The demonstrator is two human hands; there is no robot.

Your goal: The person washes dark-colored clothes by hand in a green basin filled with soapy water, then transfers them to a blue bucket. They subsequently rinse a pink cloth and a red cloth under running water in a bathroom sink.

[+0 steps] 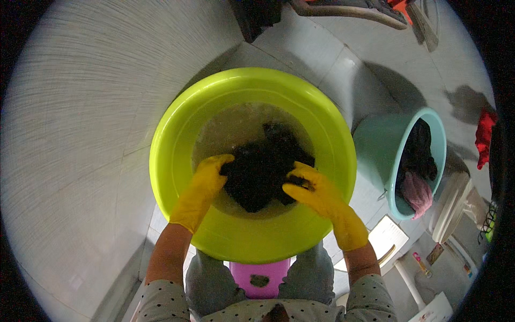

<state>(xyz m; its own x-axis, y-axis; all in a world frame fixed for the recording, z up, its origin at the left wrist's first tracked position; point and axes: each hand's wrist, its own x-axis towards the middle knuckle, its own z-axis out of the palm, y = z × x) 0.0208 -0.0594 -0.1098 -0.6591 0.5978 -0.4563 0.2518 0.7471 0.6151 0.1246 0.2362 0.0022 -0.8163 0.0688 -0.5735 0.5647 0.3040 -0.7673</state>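
In the head view, I am bending over a wide yellow-green tub (252, 241), both hands gloved in yellow, with a soaked black cloth (260, 177) lying bunched between them in cloudy water (214, 129). The cloth is lying directly to the right of my left hand (212, 170) and to the left of my right hand (314, 189); neither is standing nearer, since both are touching it. Its longer axis is running away from me, slanting slightly rightward at the far end, where a loose part is spreading toward the tub's far side. My left hand is closing narrowly on the left edge, fingers bent over it; my right is pinching a fold at the right between thumb and fingers, though how firmly either is gripping I cannot tell. The tub is sitting before my knees, above a pink-purple stool-like piece (247, 273), on pale tiled floor (298, 43). A textured wall (80, 80) is rising at my left; at my right, a light-blue bucket (375, 142) is holding dark fabric (418, 153) and a pink cloth (417, 194) draping over its rim, while something red (485, 139) is hanging beyond.
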